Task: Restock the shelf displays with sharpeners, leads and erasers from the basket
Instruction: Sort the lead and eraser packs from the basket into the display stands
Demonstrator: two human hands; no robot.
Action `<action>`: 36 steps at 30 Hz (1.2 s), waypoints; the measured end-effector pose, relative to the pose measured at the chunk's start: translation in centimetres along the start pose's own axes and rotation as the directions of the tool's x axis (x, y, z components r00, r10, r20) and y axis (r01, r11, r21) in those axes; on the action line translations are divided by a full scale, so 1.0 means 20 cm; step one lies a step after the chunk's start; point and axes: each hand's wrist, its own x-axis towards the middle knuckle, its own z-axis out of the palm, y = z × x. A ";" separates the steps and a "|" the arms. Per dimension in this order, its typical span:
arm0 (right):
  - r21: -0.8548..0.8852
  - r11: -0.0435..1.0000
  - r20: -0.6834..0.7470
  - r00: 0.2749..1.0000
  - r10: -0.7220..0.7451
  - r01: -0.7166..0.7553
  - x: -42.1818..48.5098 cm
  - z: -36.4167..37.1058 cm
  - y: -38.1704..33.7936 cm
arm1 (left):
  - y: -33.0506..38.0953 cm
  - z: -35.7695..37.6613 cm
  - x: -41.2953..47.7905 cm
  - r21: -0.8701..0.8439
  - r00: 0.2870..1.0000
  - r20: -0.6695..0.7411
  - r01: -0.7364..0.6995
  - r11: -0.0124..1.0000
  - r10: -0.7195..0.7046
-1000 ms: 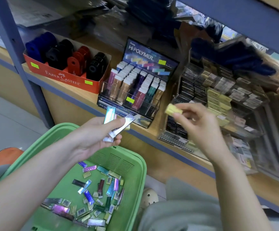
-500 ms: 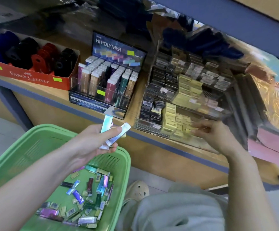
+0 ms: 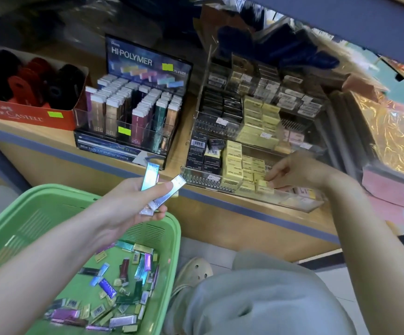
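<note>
My left hand (image 3: pixel 133 204) grips a few slim shiny eraser packs (image 3: pixel 158 187) above the green basket (image 3: pixel 58 199), whose floor is strewn with several small packs (image 3: pixel 121 281). My right hand (image 3: pixel 295 172) reaches into the bottom tier of the clear acrylic lead display (image 3: pixel 251 197), its fingertips pinching a small yellow box (image 3: pixel 263 183) among the rows of yellow boxes there. The Hi-Polymer eraser display (image 3: pixel 133 117) stands left of it, and the red Faber-Castell sharpener box (image 3: pixel 27 114) sits at the far left of the shelf.
The wooden shelf edge (image 3: pixel 208 197) runs across just beyond the basket. An upper shelf beam (image 3: pixel 341 18) overhangs the displays. Pink packets (image 3: pixel 394 187) and gold foil (image 3: pixel 389 131) lie to the right. My knee (image 3: pixel 256 298) and shoe (image 3: pixel 193 272) are beside the basket.
My right hand carried the yellow box from mid-air down into the bottom tier of the lead display. The left hand kept holding the eraser packs. The view shifted right.
</note>
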 end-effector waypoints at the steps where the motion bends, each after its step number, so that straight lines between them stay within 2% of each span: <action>1: 0.007 1.000 0.017 1.000 -0.004 0.004 0.00 -0.01 0.00 | 0.00 0.00 0.00 0.005 1.000 -0.001 -0.002 1.000 0.002; 4: 0.000 1.000 0.026 1.000 -0.016 0.016 0.01 -0.01 -0.01 | -0.01 0.00 0.02 0.012 1.000 -0.002 -0.005 1.000 0.005; 14: -0.231 0.964 -0.119 0.979 -0.165 0.135 0.03 0.08 0.02 | -0.06 0.05 0.03 0.008 0.999 0.038 0.006 1.000 -0.006; 19: -0.206 0.973 -0.120 0.984 -0.129 0.103 0.04 0.08 0.06 | -0.08 0.10 0.02 0.008 0.998 0.061 0.003 1.000 -0.004; 23: -0.022 0.996 -0.122 0.989 -0.084 0.082 0.04 0.11 0.08 | -0.11 0.10 0.00 0.015 0.998 0.057 0.019 1.000 -0.020; 25: 0.056 0.995 -0.176 0.982 -0.072 0.083 0.02 0.09 0.08 | -0.11 0.11 0.00 0.012 0.998 0.062 0.018 1.000 -0.018; 28: 0.022 0.992 -0.270 0.956 -0.112 0.122 0.00 0.02 0.08 | -0.10 0.11 0.00 0.016 0.998 0.060 0.013 1.000 -0.014; 33: -0.085 0.996 -0.099 0.994 -0.039 0.030 -0.01 0.00 0.06 | -0.10 0.09 0.00 0.015 0.999 0.042 0.019 1.000 -0.019; 36: -0.168 0.985 -0.090 0.996 0.017 -0.032 0.01 0.03 0.04 | -0.10 0.10 0.01 0.016 0.999 0.050 0.017 1.000 -0.017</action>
